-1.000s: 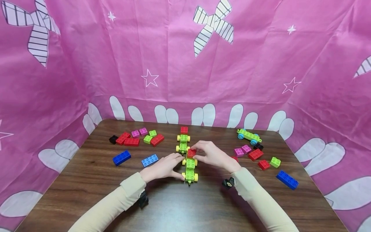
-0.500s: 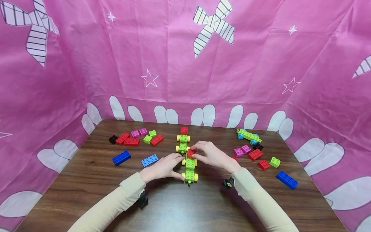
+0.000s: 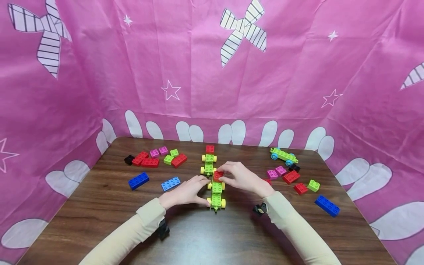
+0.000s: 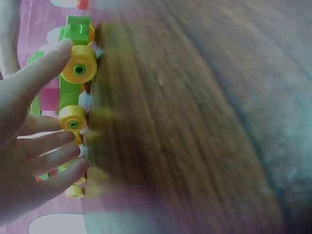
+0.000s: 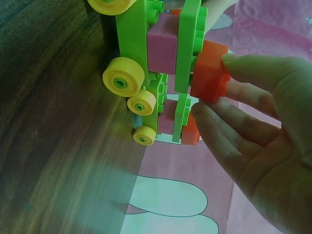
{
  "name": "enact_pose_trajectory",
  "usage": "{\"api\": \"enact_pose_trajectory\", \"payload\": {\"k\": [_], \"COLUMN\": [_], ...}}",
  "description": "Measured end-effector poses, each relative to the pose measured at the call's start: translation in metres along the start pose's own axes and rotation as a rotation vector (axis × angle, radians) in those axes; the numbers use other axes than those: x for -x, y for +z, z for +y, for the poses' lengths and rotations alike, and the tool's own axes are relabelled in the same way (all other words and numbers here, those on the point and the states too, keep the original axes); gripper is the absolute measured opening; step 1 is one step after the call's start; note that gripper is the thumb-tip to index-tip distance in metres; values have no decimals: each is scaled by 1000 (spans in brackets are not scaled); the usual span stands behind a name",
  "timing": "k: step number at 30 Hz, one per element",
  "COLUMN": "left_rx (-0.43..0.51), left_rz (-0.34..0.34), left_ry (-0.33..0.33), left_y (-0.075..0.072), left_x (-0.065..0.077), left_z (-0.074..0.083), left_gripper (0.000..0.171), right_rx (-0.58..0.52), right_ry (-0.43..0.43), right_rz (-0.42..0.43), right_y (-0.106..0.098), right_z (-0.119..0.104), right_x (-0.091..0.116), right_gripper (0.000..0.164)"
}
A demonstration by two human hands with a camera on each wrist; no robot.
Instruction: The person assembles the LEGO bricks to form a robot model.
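Note:
In the middle of the table stands a lime-green toy car (image 3: pixel 216 200) with yellow wheels. A pink brick (image 5: pixel 163 44) sits on its base, with a lime-green brick (image 3: pixel 216 187) on that. My right hand (image 3: pixel 241 177) pinches a red brick (image 5: pixel 209 70) at the far end of this stack, flat against the upper green brick. My left hand (image 3: pixel 185 192) lies along the car's left side; its thumb touches a yellow wheel (image 4: pixel 79 64) and the other fingers extend beside the car. Directly ahead stands a similar car (image 3: pixel 209 168), topped by its own red brick (image 3: pixel 210 148).
Red, pink, green and black bricks lie at the back left, near a dark blue brick (image 3: pixel 138 180) and a lighter blue brick (image 3: pixel 170 183). At right are a blue-wheeled green car base (image 3: pixel 283 156), several loose bricks and a long blue brick (image 3: pixel 327 205).

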State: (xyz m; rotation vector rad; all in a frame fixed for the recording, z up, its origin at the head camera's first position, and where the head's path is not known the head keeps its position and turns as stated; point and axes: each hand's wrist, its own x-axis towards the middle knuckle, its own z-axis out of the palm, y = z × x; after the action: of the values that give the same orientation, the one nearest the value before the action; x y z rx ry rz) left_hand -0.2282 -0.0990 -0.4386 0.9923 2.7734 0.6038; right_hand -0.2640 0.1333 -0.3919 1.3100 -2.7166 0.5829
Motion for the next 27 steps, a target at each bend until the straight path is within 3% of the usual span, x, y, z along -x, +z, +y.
{"api": "enact_pose_trajectory", "payload": {"k": [15,27], "left_rx": [193,246], "left_rz": [96,118], "left_ry": [-12,2], "left_y": [0,5], "left_x": [-12,-15], "left_z": [-1,-4], "left_gripper": [71,66], "right_rx": [-14,-7], "right_ry": [-14,-25], "right_rz": [-19,4], "right_y": [5,4], "right_z": [3,3], "right_x": [1,0], "right_gripper": [28,27]}}
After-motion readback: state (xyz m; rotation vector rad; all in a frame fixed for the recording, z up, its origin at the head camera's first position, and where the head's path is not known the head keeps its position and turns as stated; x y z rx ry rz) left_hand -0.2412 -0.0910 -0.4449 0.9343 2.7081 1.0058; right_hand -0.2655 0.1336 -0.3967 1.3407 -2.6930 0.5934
